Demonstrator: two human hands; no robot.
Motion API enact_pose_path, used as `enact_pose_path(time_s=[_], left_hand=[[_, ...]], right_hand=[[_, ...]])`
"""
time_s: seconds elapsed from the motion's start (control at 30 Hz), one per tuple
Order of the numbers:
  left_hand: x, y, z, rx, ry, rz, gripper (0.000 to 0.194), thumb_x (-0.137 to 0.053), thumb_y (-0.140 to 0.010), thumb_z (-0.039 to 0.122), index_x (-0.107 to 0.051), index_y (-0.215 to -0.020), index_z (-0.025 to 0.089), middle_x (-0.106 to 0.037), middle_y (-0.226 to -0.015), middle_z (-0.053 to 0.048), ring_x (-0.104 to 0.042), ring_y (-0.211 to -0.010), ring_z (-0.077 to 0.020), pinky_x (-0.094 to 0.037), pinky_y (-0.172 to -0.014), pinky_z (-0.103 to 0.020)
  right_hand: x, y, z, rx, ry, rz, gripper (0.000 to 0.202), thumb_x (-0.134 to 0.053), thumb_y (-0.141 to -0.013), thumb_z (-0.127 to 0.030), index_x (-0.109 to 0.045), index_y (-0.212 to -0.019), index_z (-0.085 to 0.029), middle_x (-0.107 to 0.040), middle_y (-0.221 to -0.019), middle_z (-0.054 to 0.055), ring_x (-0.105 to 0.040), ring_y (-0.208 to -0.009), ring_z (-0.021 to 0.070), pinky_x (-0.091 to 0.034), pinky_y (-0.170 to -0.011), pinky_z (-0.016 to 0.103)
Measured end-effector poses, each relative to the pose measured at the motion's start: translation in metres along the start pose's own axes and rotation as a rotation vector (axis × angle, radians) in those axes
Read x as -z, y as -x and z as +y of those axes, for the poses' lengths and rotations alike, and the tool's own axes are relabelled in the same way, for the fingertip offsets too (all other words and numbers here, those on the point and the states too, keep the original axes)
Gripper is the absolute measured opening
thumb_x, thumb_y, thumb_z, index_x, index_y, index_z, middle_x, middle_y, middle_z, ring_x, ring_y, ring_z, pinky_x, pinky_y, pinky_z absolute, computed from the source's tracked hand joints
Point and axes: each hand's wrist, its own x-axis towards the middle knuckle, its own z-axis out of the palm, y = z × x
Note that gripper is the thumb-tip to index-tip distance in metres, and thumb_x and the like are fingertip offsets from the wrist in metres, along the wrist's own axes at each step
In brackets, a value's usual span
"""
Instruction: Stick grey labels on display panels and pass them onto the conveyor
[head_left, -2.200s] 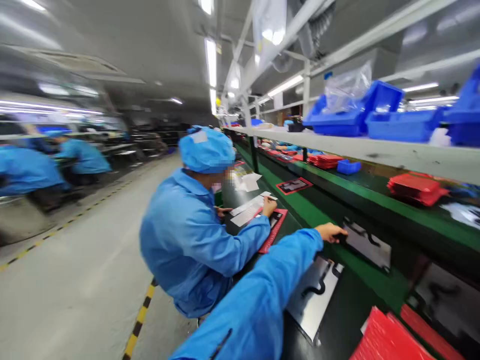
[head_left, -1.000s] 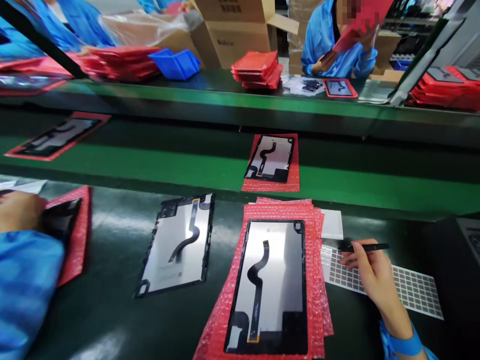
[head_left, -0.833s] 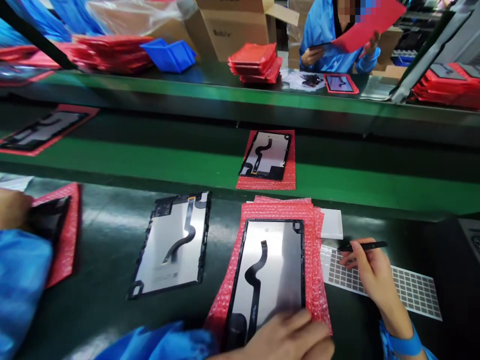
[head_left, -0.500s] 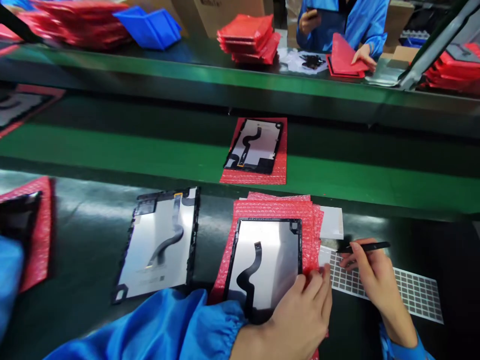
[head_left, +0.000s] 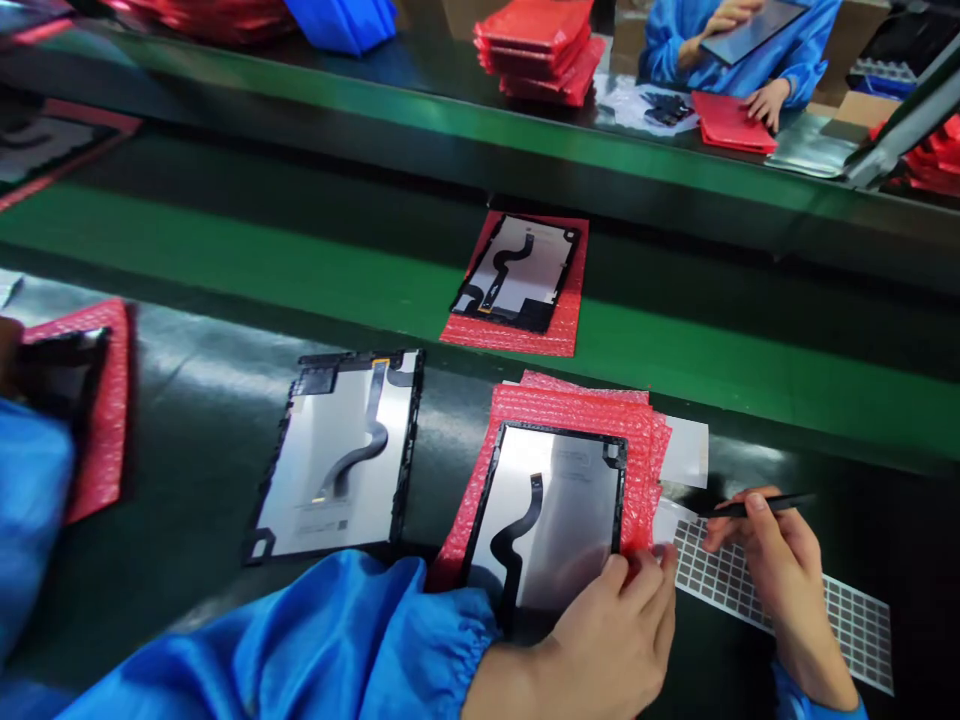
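Note:
A screen panel (head_left: 570, 520) with a dark curved ribbon cable lies on a stack of red bubble bags (head_left: 637, 420). My left hand (head_left: 611, 635) rests over its lower right edge, fingers pressed together by a sheet of small square stickers (head_left: 720, 570); what they hold, if anything, is hidden. My right hand (head_left: 780, 560) pinches black tweezers (head_left: 765, 505), whose tip is over the sheet's upper left part. Behind the sheet lies a white card (head_left: 686, 450). A second panel (head_left: 337, 470) lies on the dark table to the left.
On the green belt (head_left: 675, 360) another panel (head_left: 517, 270) lies on a red bag. At the left edge is a co-worker's blue sleeve (head_left: 30, 520) beside a red bag (head_left: 109, 430). Across the belt, a person (head_left: 750, 60) handles a panel near stacked red bags (head_left: 536, 45).
The whole view has shifted and tilted a little. Both my hands keep nearly the same places at the panel and sheet. The person across has raised a panel.

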Motion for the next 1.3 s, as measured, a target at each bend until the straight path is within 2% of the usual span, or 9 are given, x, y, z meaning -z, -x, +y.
enact_pose_path(time_s=[0.07,0.13,0.2,0.27,0.33,0.43,0.57,1.3], left_hand=[[0.009,0.007,-0.003,-0.001,0.038,0.113,0.04,-0.056,-0.108,0.036,-0.074,-0.134,0.011,-0.069,-0.145,-0.017,-0.063,-0.118,-0.032,-0.047,-0.09,-0.042],[0.017,0.017,-0.007,0.017,0.09,0.18,0.035,-0.056,-0.109,0.037,-0.074,-0.125,0.012,-0.075,-0.124,-0.015,-0.066,-0.105,-0.0279,-0.049,-0.083,-0.038],[0.022,0.027,-0.011,0.071,0.145,0.148,0.036,-0.058,-0.109,0.042,-0.071,-0.12,0.011,-0.073,-0.099,-0.009,-0.065,-0.086,-0.0236,-0.049,-0.071,-0.035],[0.025,0.036,-0.015,0.16,0.193,0.063,0.045,-0.058,-0.108,0.05,-0.068,-0.124,0.01,-0.07,-0.089,-0.006,-0.064,-0.078,-0.0233,-0.052,-0.066,-0.035],[0.026,0.042,-0.019,0.256,0.226,-0.034,0.054,-0.058,-0.106,0.051,-0.061,-0.138,0.007,-0.072,-0.097,-0.009,-0.069,-0.084,-0.027,-0.058,-0.071,-0.039],[0.025,0.047,-0.023,0.327,0.254,-0.118,0.057,-0.054,-0.108,0.042,-0.05,-0.152,0.006,-0.071,-0.114,-0.014,-0.071,-0.094,-0.0309,-0.062,-0.074,-0.043],[0.024,0.045,-0.025,0.349,0.26,-0.109,0.054,-0.048,-0.11,0.037,-0.048,-0.154,0.005,-0.07,-0.111,-0.013,-0.071,-0.092,-0.0313,-0.061,-0.069,-0.043],[0.025,0.043,-0.028,0.298,0.318,-0.219,0.062,-0.045,-0.111,0.038,-0.038,-0.163,0.005,-0.069,-0.12,-0.016,-0.072,-0.098,-0.0336,-0.066,-0.073,-0.046]], right_hand=[[-0.012,-0.001,-0.007,0.022,-0.015,-0.052,0.028,-0.075,-0.103,-0.05,-0.072,-0.098,-0.023,-0.081,-0.075,0.005,-0.077,-0.054,0.0234,-0.066,-0.053,0.034],[-0.028,-0.002,-0.011,0.032,-0.019,-0.12,0.028,-0.073,-0.105,-0.05,-0.071,-0.097,-0.023,-0.081,-0.074,0.005,-0.076,-0.053,0.0218,-0.065,-0.052,0.032],[-0.045,-0.002,-0.011,0.019,-0.022,-0.187,0.028,-0.071,-0.106,-0.05,-0.069,-0.098,-0.023,-0.081,-0.074,0.004,-0.076,-0.053,0.0207,-0.064,-0.053,0.031],[-0.058,0.0,-0.007,-0.009,-0.042,-0.246,0.027,-0.069,-0.108,-0.049,-0.067,-0.098,-0.024,-0.081,-0.074,0.004,-0.076,-0.054,0.0199,-0.063,-0.053,0.03],[-0.066,0.002,-0.002,-0.036,-0.073,-0.287,0.026,-0.067,-0.109,-0.046,-0.065,-0.097,-0.024,-0.081,-0.075,0.003,-0.075,-0.053,0.0188,-0.062,-0.052,0.029],[-0.069,0.004,0.003,-0.059,-0.086,-0.321,0.025,-0.067,-0.11,-0.044,-0.065,-0.096,-0.023,-0.08,-0.075,0.003,-0.074,-0.052,0.0169,-0.061,-0.05,0.026],[-0.068,0.005,0.003,-0.058,-0.065,-0.347,0.024,-0.067,-0.11,-0.043,-0.066,-0.097,-0.023,-0.081,-0.076,0.003,-0.074,-0.053,0.0166,-0.062,-0.052,0.026],[-0.067,0.004,0.004,-0.042,-0.032,-0.351,0.022,-0.066,-0.11,-0.041,-0.067,-0.098,-0.023,-0.08,-0.078,0.004,-0.077,-0.058,0.0177,-0.066,-0.057,0.028]])
